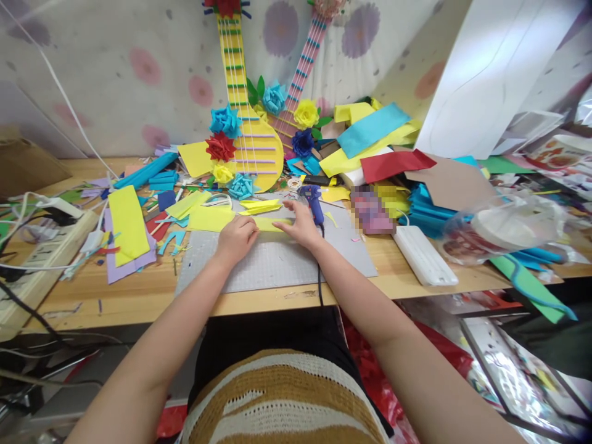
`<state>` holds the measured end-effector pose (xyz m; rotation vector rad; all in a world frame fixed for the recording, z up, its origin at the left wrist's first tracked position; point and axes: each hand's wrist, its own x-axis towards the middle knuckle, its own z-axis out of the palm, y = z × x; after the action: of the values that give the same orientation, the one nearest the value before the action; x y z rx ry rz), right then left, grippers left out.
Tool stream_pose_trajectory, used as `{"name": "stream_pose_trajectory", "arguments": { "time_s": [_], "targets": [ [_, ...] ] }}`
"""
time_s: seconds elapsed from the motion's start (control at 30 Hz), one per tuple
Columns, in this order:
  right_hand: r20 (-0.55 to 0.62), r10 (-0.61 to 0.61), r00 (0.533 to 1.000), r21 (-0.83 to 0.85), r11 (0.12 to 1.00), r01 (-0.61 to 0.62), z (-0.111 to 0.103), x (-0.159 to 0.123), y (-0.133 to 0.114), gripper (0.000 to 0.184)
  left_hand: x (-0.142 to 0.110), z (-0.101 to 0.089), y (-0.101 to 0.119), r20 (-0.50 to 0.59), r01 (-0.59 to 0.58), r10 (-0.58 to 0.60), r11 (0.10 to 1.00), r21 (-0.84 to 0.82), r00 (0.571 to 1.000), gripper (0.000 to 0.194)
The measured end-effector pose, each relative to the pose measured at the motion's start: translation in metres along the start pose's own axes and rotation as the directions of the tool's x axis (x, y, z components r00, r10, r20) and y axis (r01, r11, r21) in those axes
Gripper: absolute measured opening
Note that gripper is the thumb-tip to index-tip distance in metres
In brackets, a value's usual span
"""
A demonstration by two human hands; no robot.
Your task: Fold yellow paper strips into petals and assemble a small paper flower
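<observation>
A long yellow paper strip (210, 219) lies across the grey cutting mat (263, 265). My left hand (237, 238) rests on the strip with its fingers curled and pressed against the paper. To the right, my right hand (301, 227) has thumb and fingers spread apart, its thumb at the strip's right part. Just behind the strip sits a folded yellow paper piece (260, 206). A blue hot glue gun (314, 202) stands beside my right hand, its black cord running down over the mat and the table's front edge.
Behind the mat lean a yellow paper guitar (259, 154) and a pink one (303, 68), decorated with paper flowers. Coloured paper sheets (374, 132) pile up at right, near a white power strip (423, 253) and a plastic-wrapped cup (499, 228). Another power strip (50, 250) with cables lies left.
</observation>
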<state>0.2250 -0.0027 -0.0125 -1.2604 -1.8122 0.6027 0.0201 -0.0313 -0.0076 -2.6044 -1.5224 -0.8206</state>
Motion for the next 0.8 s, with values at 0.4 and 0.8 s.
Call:
{"name": "stream_pose_trajectory", "arguments": {
  "time_s": [0.4, 0.8],
  "targets": [
    [0.235, 0.029, 0.971, -0.039, 0.999, -0.021, -0.001, -0.004, 0.005, 0.028, -0.005, 0.0, -0.013, 0.137, 0.183, -0.151, 0.945, -0.272, 0.979, 0.015],
    [0.22, 0.083, 0.972, -0.135, 0.989, -0.054, -0.003, -0.005, -0.003, 0.025, -0.004, 0.001, -0.016, 0.203, 0.407, -0.355, 0.831, -0.379, 0.913, 0.033]
  ]
}}
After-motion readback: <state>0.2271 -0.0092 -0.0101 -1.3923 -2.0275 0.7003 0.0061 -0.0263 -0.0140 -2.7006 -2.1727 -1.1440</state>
